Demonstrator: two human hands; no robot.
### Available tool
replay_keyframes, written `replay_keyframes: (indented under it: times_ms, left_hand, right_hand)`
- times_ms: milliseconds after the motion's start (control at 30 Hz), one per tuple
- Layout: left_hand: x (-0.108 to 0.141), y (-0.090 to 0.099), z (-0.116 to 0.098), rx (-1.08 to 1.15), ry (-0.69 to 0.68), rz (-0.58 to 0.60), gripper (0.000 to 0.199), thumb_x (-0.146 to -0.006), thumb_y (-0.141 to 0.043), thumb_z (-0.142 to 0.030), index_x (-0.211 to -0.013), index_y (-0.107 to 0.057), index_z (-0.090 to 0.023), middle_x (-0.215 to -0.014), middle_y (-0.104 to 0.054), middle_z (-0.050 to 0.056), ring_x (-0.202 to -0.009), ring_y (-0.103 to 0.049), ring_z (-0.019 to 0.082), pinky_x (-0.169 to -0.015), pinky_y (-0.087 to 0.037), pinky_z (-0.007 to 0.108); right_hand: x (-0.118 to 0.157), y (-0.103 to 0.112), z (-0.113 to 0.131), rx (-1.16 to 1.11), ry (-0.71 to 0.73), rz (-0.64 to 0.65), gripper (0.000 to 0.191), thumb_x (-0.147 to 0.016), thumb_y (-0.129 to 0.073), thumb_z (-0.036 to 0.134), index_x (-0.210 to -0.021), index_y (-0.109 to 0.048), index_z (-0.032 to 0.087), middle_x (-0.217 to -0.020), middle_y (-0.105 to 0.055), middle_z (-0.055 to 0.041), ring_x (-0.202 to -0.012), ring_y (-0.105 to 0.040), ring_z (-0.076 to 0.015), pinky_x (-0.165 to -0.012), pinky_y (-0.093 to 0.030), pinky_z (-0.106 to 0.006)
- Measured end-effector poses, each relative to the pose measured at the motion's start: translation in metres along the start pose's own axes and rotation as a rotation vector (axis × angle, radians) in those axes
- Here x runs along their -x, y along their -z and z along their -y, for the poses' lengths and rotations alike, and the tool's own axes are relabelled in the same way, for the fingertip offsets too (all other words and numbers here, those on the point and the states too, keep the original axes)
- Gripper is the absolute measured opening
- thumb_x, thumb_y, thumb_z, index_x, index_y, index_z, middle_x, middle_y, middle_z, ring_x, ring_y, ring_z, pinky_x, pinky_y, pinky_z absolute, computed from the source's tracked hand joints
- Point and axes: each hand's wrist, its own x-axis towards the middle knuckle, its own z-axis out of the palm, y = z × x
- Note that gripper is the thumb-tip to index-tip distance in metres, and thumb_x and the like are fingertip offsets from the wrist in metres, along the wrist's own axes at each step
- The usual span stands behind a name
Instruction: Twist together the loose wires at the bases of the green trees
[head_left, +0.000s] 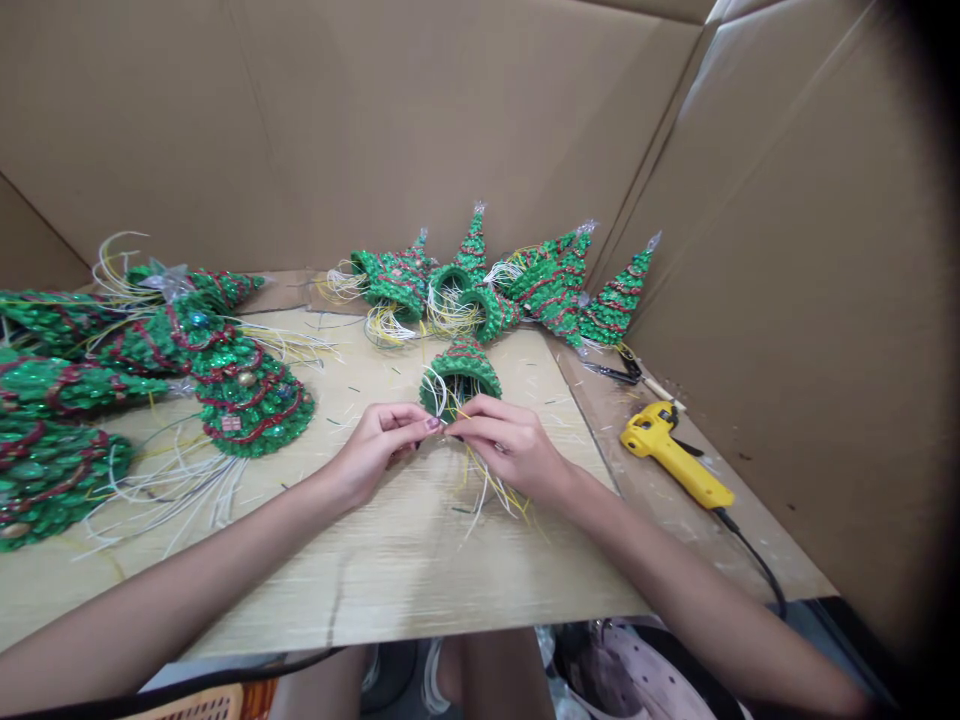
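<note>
A small green tree lies on the table with its hollow base facing me, and white and yellow wires come out of it. Just in front of that opening, my left hand pinches the thin wires between thumb and forefinger. Close beside it on the right, my right hand is also closed on the wires, its fingertips nearly touching those of the left. More yellow and white wires hang below my fingers onto the table. The exact wire ends between the fingertips are too small to tell.
Several decorated green trees lie at the left, one with its wide base toward me. More trees line the back. Dark-handled cutters and a yellow glue gun lie at the right. Cardboard walls surround the table.
</note>
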Motion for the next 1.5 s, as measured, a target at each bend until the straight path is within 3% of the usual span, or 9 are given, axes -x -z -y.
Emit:
replay_keyframes:
  times_ms: [200, 433, 633, 800, 1067, 1500]
  left_hand:
    - [0.0003, -0.0009, 0.0001, 0.000, 0.006, 0.032, 0.022, -0.061, -0.077, -0.034, -0.066, -0.069, -0.014, -0.054, -0.052, -0.002, -0.048, -0.034, 0.006, -0.046, -0.017, 0.021]
    - [-0.0026, 0.0005, 0.0008, 0.028, 0.012, 0.049, 0.021, -0.061, -0.076, -0.033, -0.067, -0.069, -0.013, -0.056, -0.054, -0.001, -0.047, -0.033, 0.005, -0.045, -0.016, 0.022]
    - [-0.0026, 0.0019, 0.0030, 0.011, 0.004, 0.072, 0.022, -0.063, -0.075, -0.034, -0.067, -0.068, -0.014, -0.052, -0.050, -0.003, -0.045, -0.031, 0.005, -0.044, -0.016, 0.022]
    - [-0.0026, 0.0026, 0.0043, -0.015, 0.009, 0.086, 0.024, -0.063, -0.076, -0.036, -0.067, -0.068, -0.014, -0.053, -0.052, -0.002, -0.045, -0.032, 0.005, -0.044, -0.016, 0.021]
    - [-0.0026, 0.0001, 0.0023, -0.059, 0.012, 0.110, 0.021, -0.063, -0.076, -0.034, -0.065, -0.069, -0.014, -0.056, -0.057, 0.000, -0.046, -0.037, 0.006, -0.044, -0.019, 0.020]
    - [-0.0009, -0.0016, 0.0029, -0.098, -0.001, 0.117, 0.025, -0.063, -0.076, -0.038, -0.063, -0.067, -0.015, -0.047, -0.048, -0.004, -0.042, -0.032, 0.005, -0.042, -0.016, 0.020]
  right_hand:
    - [-0.0024, -0.0004, 0.0052, -0.118, -0.073, -0.051, 0.022, -0.091, -0.046, 0.013, -0.096, -0.066, 0.018, -0.091, -0.066, -0.0065, -0.084, -0.062, -0.0140, -0.072, -0.050, -0.028]
    - [-0.0058, 0.0028, 0.0054, -0.205, -0.278, -0.056, 0.010, -0.085, -0.057, 0.016, -0.086, -0.067, 0.017, -0.077, -0.064, -0.0022, -0.061, -0.052, -0.0102, -0.055, -0.041, -0.024]
    - [-0.0074, 0.0033, 0.0071, -0.196, -0.256, 0.054, 0.012, -0.084, -0.056, 0.013, -0.082, -0.067, 0.017, -0.074, -0.058, -0.0014, -0.065, -0.048, -0.0108, -0.059, -0.039, -0.024]
    - [-0.0083, 0.0041, 0.0080, -0.226, -0.348, 0.059, 0.007, -0.080, -0.058, 0.012, -0.083, -0.060, 0.017, -0.072, -0.056, 0.0016, -0.060, -0.045, -0.0085, -0.056, -0.037, -0.022]
    - [-0.0072, 0.0027, 0.0037, -0.320, -0.415, 0.151, 0.021, -0.077, -0.058, 0.013, -0.094, -0.047, 0.020, -0.075, -0.060, 0.0023, -0.061, -0.049, -0.0082, -0.057, -0.039, -0.022]
    - [-0.0061, 0.0002, 0.0055, -0.314, -0.401, 0.080, 0.019, -0.081, -0.054, 0.017, -0.096, -0.043, 0.020, -0.074, -0.058, 0.0020, -0.061, -0.049, -0.0089, -0.059, -0.041, -0.023]
